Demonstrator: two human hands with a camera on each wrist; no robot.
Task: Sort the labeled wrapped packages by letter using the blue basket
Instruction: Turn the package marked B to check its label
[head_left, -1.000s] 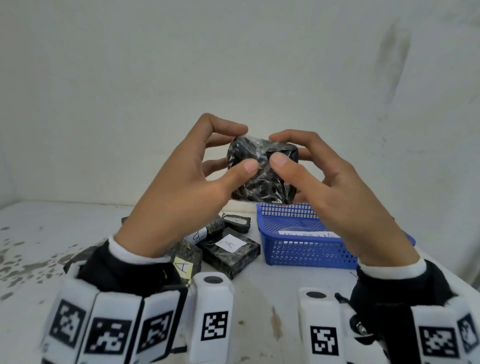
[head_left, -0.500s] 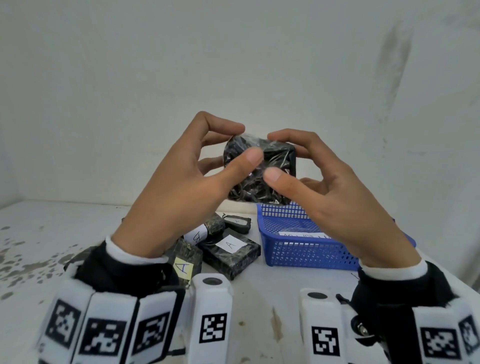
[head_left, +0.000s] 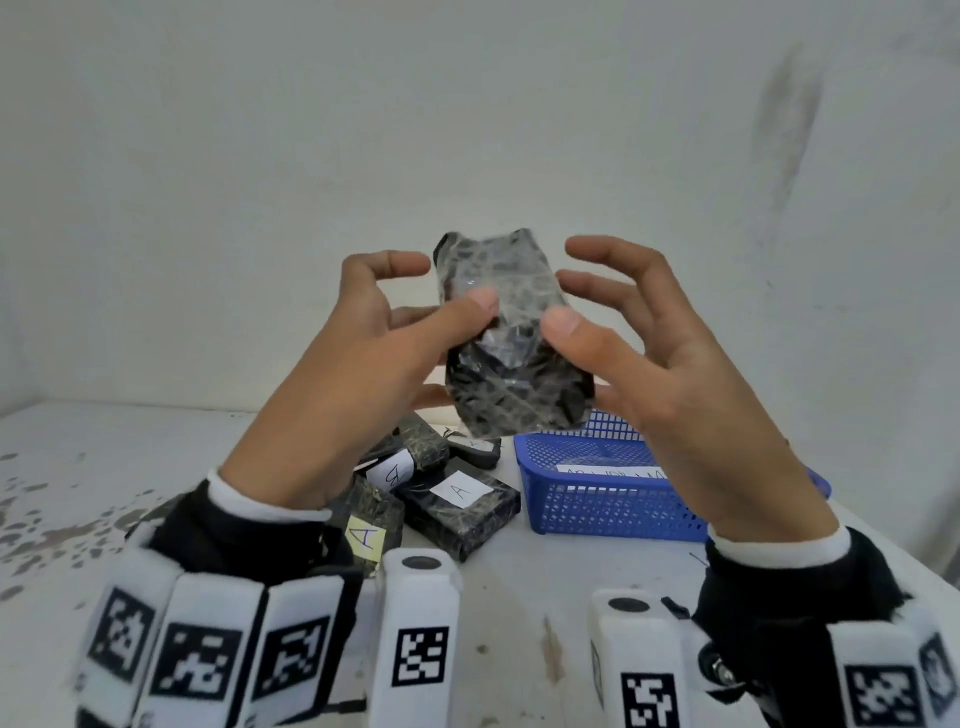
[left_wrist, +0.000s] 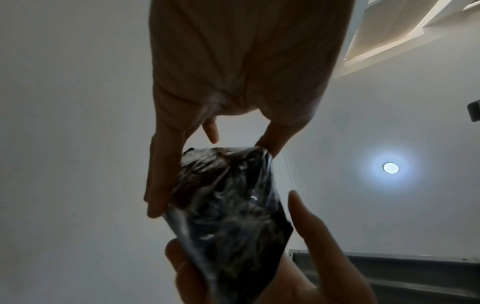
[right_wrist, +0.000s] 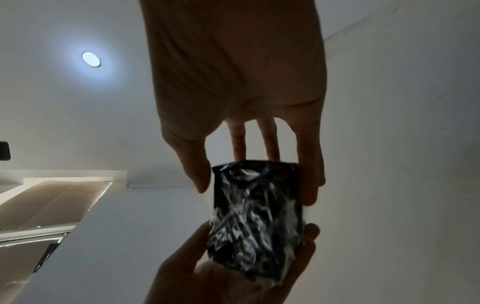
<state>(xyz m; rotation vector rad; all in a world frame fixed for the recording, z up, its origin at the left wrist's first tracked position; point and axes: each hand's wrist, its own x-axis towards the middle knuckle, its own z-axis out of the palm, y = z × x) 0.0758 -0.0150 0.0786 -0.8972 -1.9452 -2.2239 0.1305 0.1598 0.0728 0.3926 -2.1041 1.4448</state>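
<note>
- Two hands hold one wrapped package (head_left: 506, 338) up in the air, above the counter (head_left: 156, 467). The left hand (head_left: 358, 374) pinches its left edge with the thumb in front and fingers behind; the right hand (head_left: 670, 384) pinches the right edge the same way, upper fingers spread and loose.
- No label shows on the face turned to the head camera, nor in either wrist view; only crinkled clear film over a dark body.
- Judged step: finding the letter. To do it well, roll the package between the thumbs until the label faces up, keeping one hand firmly pinched while the other re-grips, since the film looks slick.
- At about 5 o'clock from the package sits the blue basket (head_left: 597, 514), with a white strip of paper inside.
- At about 7 o'clock lies the unsorted pile: a package labeled A (head_left: 462, 506), another with a yellow A tag (head_left: 371, 525), a roll whose label looks like B (head_left: 408, 460), and a small package (head_left: 472, 448) behind them, its letter too small to read.
</note>
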